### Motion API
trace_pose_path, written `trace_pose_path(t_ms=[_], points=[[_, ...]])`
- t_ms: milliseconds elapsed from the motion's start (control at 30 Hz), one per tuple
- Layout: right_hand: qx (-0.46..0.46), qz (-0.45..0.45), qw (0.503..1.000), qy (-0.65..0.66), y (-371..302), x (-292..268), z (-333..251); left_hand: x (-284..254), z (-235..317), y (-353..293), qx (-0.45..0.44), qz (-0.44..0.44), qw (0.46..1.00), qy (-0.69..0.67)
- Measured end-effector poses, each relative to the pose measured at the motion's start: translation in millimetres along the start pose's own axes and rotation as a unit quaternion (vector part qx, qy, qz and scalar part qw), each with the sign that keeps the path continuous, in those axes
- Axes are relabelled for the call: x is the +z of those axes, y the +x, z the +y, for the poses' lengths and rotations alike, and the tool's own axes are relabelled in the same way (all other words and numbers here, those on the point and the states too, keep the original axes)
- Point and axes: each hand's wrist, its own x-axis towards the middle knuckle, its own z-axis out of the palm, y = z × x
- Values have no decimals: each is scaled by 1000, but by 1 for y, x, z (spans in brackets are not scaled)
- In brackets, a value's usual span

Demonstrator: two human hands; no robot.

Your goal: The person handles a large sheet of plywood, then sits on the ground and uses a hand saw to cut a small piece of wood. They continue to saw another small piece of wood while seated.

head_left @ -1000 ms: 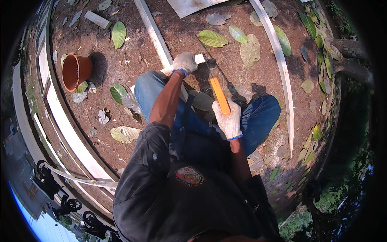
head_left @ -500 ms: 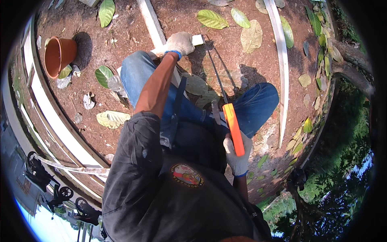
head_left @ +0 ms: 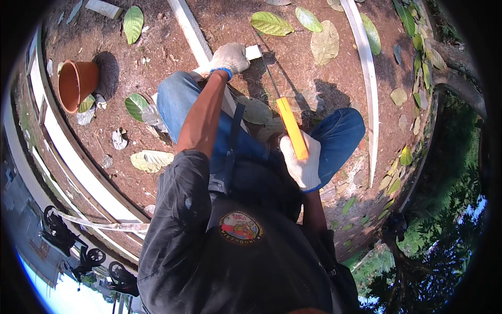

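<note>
My left hand, in a pale knit glove with a blue cuff, is closed over a light wood strip, whose end sticks out to the right. This piece lies across a longer wooden batten on the ground. My right hand, gloved the same way, grips the yellow-orange handle of a handsaw. The thin saw blade runs forward and left, passing close by the protruding end of the strip. Whether its teeth touch the wood I cannot tell. My bent legs in jeans flank the work.
Another long batten lies on the soil to the right. A terracotta-coloured pot rests tipped at the left, near a long white board. Large leaves are scattered around, and a small wood offcut lies at the far left.
My right hand has pushed the saw forward and slightly left, away from my body. My left hand stays on the strip, with hardly any shift.
</note>
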Motion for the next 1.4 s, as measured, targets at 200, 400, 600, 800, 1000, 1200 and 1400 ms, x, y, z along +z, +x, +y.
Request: trace_pose_path(t_ms=[200, 400, 600, 800, 1000, 1200, 1400], points=[[44, -17, 997, 62, 7, -4, 21, 4, -1, 4, 16, -3, 1000, 3], [-101, 53, 990, -78, -59, -11, 26, 5, -3, -4, 2, -7, 1000, 10], [23, 21, 999, 26, 17, 2, 6, 0, -7, 8, -4, -15, 999, 28], [-61, 27, 998, -16, 10, 3, 26, 18, -32, 21, 55, 22, 998, 9], [-111, 36, 990, -75, -49, -18, 19, 10, -41, 25, 52, -26, 998, 20], [-47, 48, 998, 15, -3, -9, 19, 12, -12, 27, 67, -18, 996, 50], [-164, 62, 977, -121, -42, 5, 23, 10, -28, 17, 58, -10, 997, 55]])
